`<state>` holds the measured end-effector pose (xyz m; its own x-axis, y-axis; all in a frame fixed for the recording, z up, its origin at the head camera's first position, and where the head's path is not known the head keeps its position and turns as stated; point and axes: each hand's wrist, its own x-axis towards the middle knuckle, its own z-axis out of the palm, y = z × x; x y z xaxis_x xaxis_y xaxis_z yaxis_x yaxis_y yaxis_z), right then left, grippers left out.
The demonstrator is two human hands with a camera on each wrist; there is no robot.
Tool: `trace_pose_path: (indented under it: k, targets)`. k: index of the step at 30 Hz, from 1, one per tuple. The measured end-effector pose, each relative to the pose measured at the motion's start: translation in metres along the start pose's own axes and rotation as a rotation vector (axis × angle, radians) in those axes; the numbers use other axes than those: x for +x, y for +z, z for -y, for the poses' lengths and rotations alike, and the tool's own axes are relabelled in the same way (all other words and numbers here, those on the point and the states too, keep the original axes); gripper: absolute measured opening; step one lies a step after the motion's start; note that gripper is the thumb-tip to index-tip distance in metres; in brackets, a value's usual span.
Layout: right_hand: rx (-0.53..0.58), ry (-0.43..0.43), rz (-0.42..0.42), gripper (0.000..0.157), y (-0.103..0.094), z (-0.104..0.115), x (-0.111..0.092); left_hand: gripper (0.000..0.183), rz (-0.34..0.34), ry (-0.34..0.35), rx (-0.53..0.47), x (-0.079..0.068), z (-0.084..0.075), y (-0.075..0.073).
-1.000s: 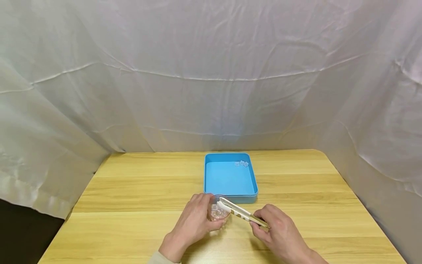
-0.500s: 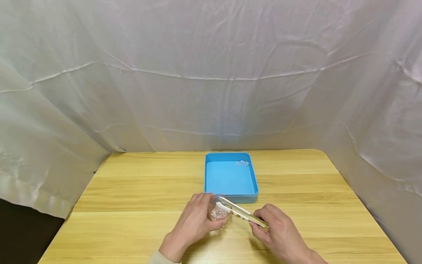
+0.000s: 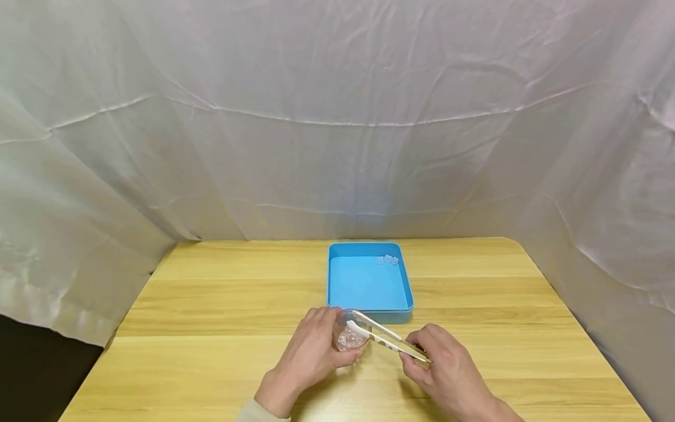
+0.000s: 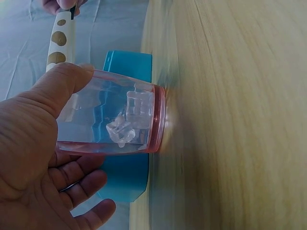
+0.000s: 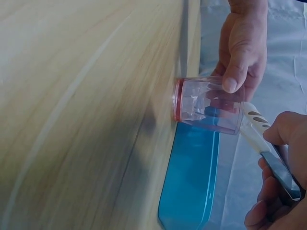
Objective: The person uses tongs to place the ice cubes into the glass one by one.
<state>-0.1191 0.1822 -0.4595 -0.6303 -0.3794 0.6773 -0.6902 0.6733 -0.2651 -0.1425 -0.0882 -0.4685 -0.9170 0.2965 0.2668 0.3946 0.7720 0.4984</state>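
Your left hand [image 3: 306,354] has its fingers clamped round the clear cup [image 4: 108,108], upright on the counter [image 3: 221,316], with clear cubes [image 4: 138,108] at its bottom. Your right hand [image 3: 448,366], right of the cup, has fingers clamped on the spotted tongs [image 3: 378,340]; tong tips are inside the cup's mouth, slightly apart. Blue tray [image 3: 364,287] is just beyond the cup, more cubes [image 3: 388,259] inside at its far end.
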Motion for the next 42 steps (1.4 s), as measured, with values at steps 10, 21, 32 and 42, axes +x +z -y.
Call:
trace_pose_path:
  k: [10,21,32,42]
  targets:
    - [-0.045,0.017,-0.046,0.024,-0.007,-0.007,0.009,0.071,0.008,-0.011,-0.012,-0.002,-0.002,-0.001]
    - [-0.102,0.071,-0.028,0.022,-0.007,-0.023,0.027,0.073,0.027,-0.033,-0.026,-0.002,-0.001,-0.001]
    - [-0.143,0.198,0.062,0.016,0.0,-0.048,0.048,0.071,0.027,-0.031,-0.034,0.0,-0.002,-0.001]
    - [-0.22,0.323,0.203,0.013,0.005,-0.061,0.069,0.074,0.046,-0.06,-0.05,-0.001,-0.002,-0.001]
